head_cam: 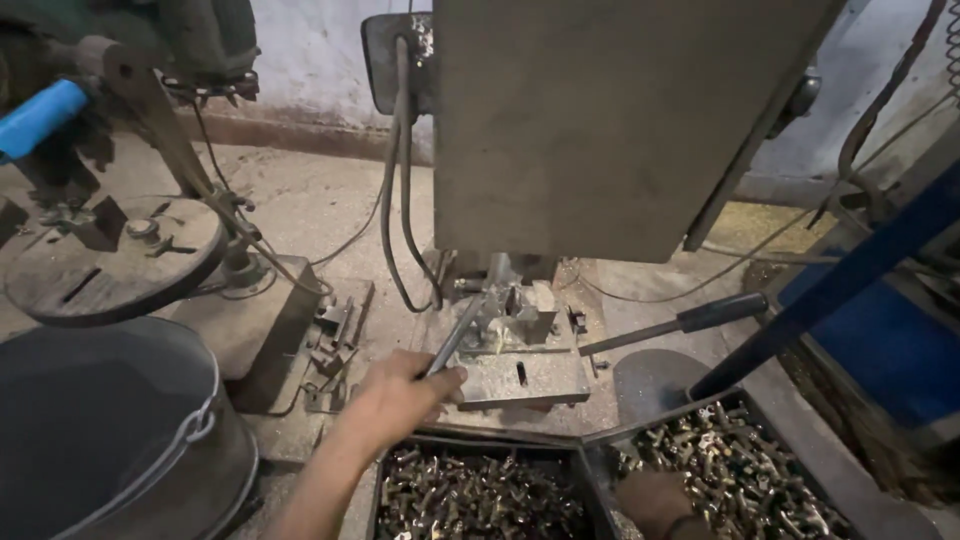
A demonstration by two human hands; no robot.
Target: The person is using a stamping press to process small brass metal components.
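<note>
No packages, labels, signs or screens show in this view — nothing here is wrapped, boxed, tagged or lit up.

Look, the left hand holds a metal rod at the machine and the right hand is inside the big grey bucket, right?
Not quite. The head view shows the right hand in a black tray of small metal parts, not in the bucket. The left hand does hold the metal rod at the machine.
</note>
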